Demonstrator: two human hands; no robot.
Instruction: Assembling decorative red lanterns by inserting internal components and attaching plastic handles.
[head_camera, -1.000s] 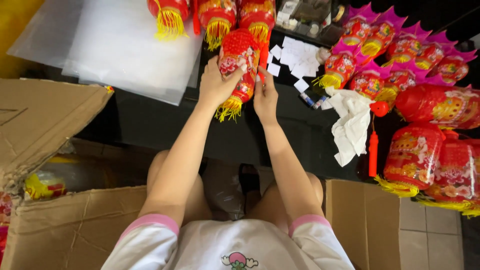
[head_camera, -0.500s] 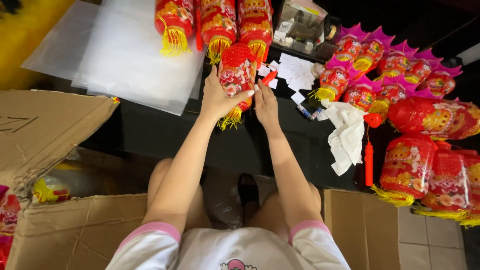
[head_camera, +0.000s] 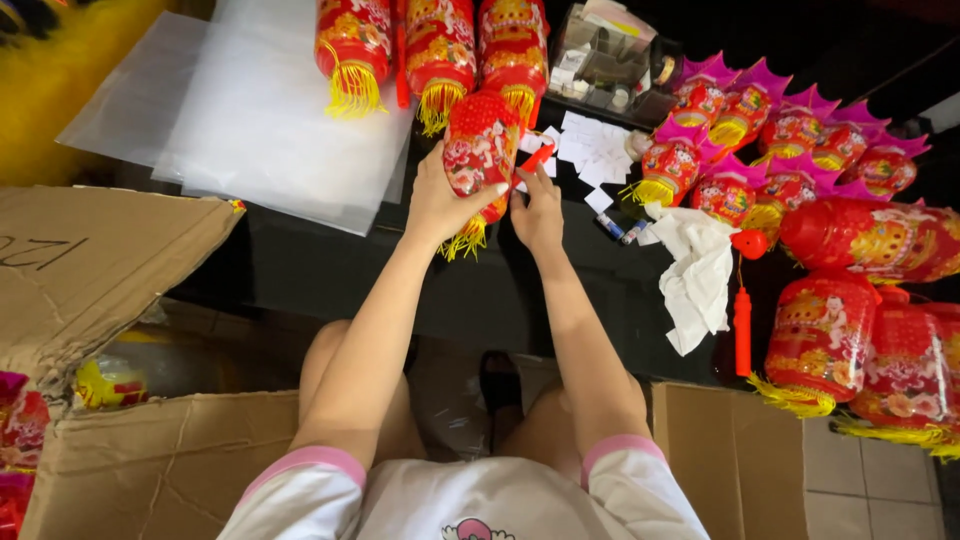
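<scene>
Left hand (head_camera: 440, 205) grips the red lantern (head_camera: 480, 150) from below; right hand (head_camera: 538, 215) beside it apparently pinches its red tassel piece (head_camera: 537, 158)

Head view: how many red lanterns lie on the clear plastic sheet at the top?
3, side by side along the top edge: left lantern, middle lantern, right lantern, tassels pointing down. Their tops are cropped; more may lie beyond the frame.

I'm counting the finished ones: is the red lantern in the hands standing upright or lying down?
Lying tilted, not upright: the left hand holds the lantern with its yellow fringe pointing toward the person.
</scene>
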